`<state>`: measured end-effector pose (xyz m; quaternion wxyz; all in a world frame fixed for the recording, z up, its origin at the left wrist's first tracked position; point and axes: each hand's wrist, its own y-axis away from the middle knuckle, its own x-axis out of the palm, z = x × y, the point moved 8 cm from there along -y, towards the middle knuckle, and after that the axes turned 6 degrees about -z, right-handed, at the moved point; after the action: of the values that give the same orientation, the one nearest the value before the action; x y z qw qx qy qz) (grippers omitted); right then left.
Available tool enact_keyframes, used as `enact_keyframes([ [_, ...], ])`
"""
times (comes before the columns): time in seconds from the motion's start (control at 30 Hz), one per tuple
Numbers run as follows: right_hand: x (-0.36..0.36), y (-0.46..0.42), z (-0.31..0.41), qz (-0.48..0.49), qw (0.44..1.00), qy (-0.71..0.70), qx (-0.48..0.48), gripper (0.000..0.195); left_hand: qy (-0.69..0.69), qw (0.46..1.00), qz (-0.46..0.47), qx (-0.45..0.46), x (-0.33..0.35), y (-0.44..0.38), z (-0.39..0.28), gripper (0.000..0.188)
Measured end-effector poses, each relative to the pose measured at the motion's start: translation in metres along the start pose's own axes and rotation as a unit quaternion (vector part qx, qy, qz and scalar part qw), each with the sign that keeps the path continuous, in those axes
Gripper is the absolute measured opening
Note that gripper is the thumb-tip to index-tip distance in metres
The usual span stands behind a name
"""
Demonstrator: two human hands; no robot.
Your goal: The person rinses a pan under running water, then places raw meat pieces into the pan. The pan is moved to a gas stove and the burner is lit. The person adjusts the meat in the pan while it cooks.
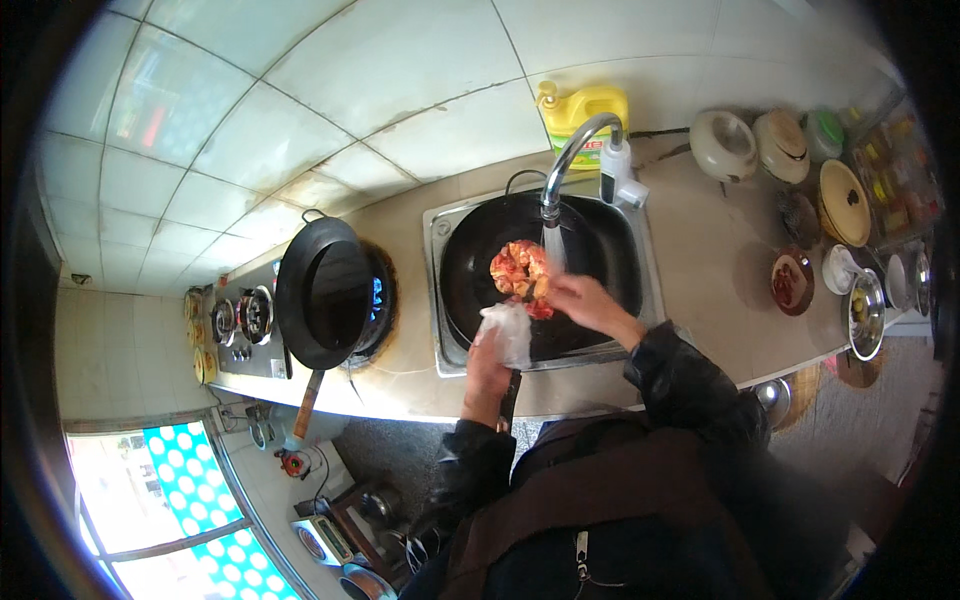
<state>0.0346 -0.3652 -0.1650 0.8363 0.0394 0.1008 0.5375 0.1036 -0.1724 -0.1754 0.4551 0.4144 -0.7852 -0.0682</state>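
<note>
My left hand (486,375) grips a crumpled white, translucent plastic bag (511,334) over the near side of a black wok (469,274). The wok sits inside a stainless steel sink (654,292), its handle towards me. Pieces of raw red and yellowish meat (517,266) lie in the wok, close to the bag. A curved chrome faucet (556,176) runs a stream of water (553,244) beside them. At the meat's right edge is my right hand (589,301), its fingers bent and blurred. Whether it holds a piece cannot be made out.
To the left, another wok (330,292) with a wooden handle (306,409) sits over a burner with blue flame (377,296). Behind the sink stands a yellow pump jug (600,105). On the right are a reddish bowl (792,281), a metal bowl (866,315) and lidded pots (844,202).
</note>
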Motion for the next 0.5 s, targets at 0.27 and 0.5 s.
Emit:
enact_keyframes([
  [0.27, 0.017, -0.051, -0.085, -0.125, 0.981, -0.037, 0.145, 0.033, 0.045, 0.996, -0.041, 0.072, -0.005, 0.069, -0.058, 0.050],
  [0.5, 0.051, -0.059, -0.107, -0.074, 0.961, -0.135, 0.232, 0.041, 0.052, 0.995, -0.058, 0.070, -0.014, 0.095, -0.069, 0.054],
])
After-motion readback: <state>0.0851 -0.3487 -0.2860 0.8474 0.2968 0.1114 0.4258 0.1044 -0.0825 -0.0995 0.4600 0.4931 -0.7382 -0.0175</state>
